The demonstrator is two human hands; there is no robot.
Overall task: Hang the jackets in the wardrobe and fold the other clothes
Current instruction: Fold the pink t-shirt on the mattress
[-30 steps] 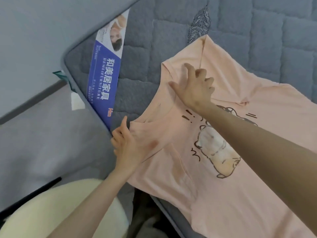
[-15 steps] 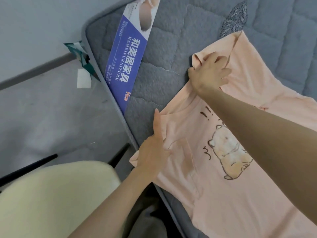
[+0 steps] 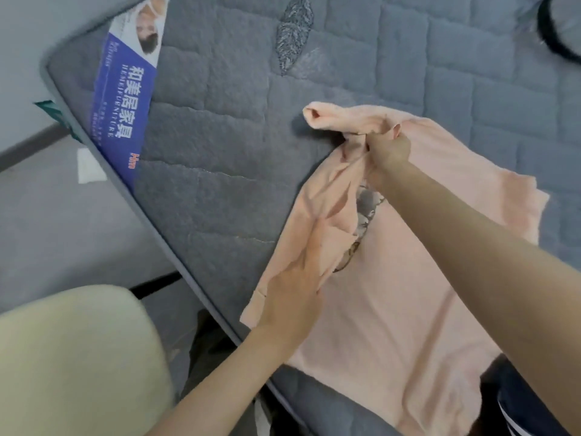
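peach T-shirt (image 3: pixel 393 309) on grey mattress (image 3: pixel 220 152) | right hand (image 3: pixel 388 152) pinches its bunched far shoulder | left hand (image 3: pixel 292 284) grips its folded near-left edge

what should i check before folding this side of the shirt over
1. Right hand grips the t-shirt at the shoulder: ok.
2. Left hand has a firm hold on the side edge: cannot tell, blurred.
3. Fabric between the hands is smooth: not ok, bunched and creased.
4. Far sleeve lies flat on the mattress: ok.
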